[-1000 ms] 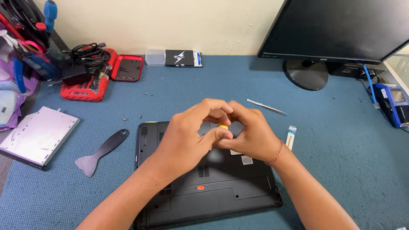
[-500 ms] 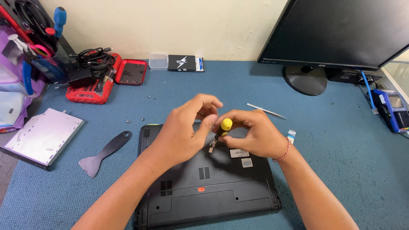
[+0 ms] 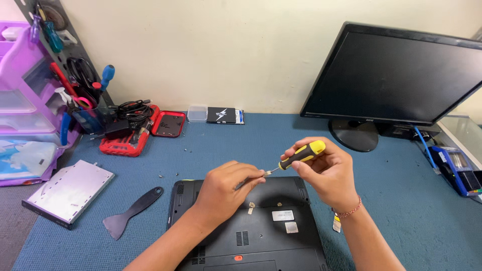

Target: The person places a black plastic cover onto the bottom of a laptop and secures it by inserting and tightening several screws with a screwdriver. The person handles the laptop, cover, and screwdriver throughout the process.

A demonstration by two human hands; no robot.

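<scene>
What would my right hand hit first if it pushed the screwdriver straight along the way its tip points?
Most likely the left hand's fingertips: the right hand aims the yellow-and-black screwdriver leftward, its tip already at them.

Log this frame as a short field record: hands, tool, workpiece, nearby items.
right hand: grips yellow-and-black screwdriver by its handle
left hand: fingertips pinched at the screwdriver tip
workpiece: black laptop, underside up, on blue mat
left of laptop: black pry spatula, silver optical drive
behind: red tool case, dark monitor
</scene>
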